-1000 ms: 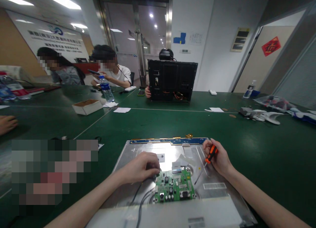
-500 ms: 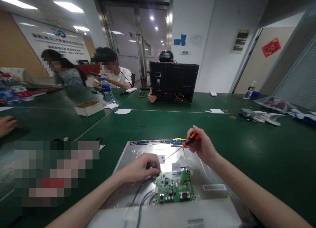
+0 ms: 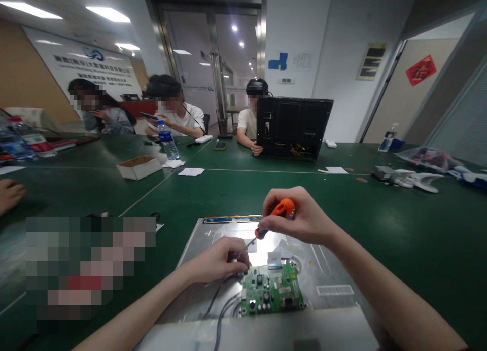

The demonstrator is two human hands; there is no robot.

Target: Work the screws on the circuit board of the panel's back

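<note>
A flat silvery panel (image 3: pixel 329 270) lies before me with a green circuit board (image 3: pixel 272 290) on it. Closed round an orange and black screwdriver (image 3: pixel 283 209) is my right hand (image 3: pixel 294 214), above the panel's upper middle. The screwdriver's shaft slants down and left to my left hand (image 3: pixel 224 259). That hand's fingers are curled at the board's upper left corner; what they pinch is hidden. Dark cables (image 3: pixel 218 315) run from the board's left side toward the near edge. A blue circuit strip (image 3: pixel 232 219) lines the panel's far edge.
Across the green table (image 3: pixel 213 194), a person holds up a black monitor housing (image 3: pixel 294 130). Two people sit at the back left. A white box (image 3: pixel 139 168) and a water bottle (image 3: pixel 167 140) stand left of centre. Another person's hand (image 3: pixel 11 195) rests at the far left.
My right hand has moved left and turned, bringing the screwdriver's shaft to my left fingers. My left hand stays nearly still. Across the table, the black housing has shifted right.
</note>
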